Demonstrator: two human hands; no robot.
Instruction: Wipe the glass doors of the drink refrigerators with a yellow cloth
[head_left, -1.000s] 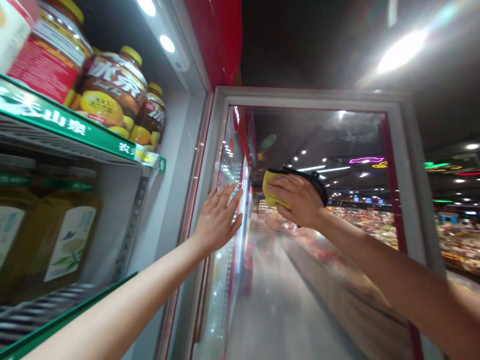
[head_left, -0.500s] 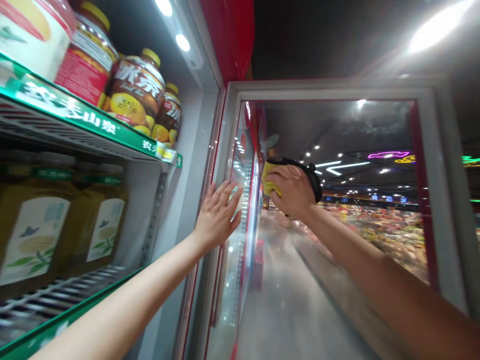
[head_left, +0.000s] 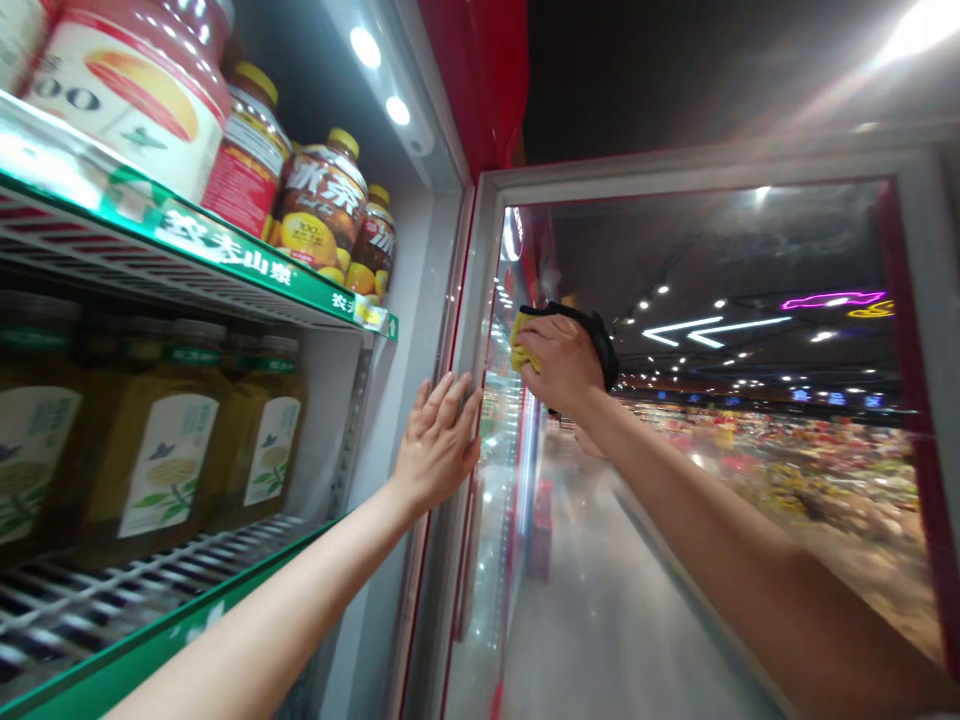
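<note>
A glass door [head_left: 690,165] with a grey frame stands open beside a lit drinks fridge. My right hand [head_left: 562,362] presses a yellow cloth [head_left: 523,342] to the upper left part of the glass, its fingers bent over the cloth. Behind that hand shows a dark shape [head_left: 600,345], perhaps its reflection or part of the cloth; I cannot tell which. My left hand [head_left: 437,440] lies with extended fingers against the hinge-side frame, lower than the right hand and to its left, and holds nothing.
Bottles of iced tea [head_left: 322,205] and other drinks stand on the upper fridge shelf [head_left: 225,255]. Large bottles with white labels [head_left: 171,465] stand on the wire shelf [head_left: 225,560] below. A grey aisle floor and colourful goods show through the glass.
The view has shifted, so the shelves show further right. My right hand and the cloth have moved left over the glass, nearer the hinge-side frame. My left hand's fingers are closer together.
</note>
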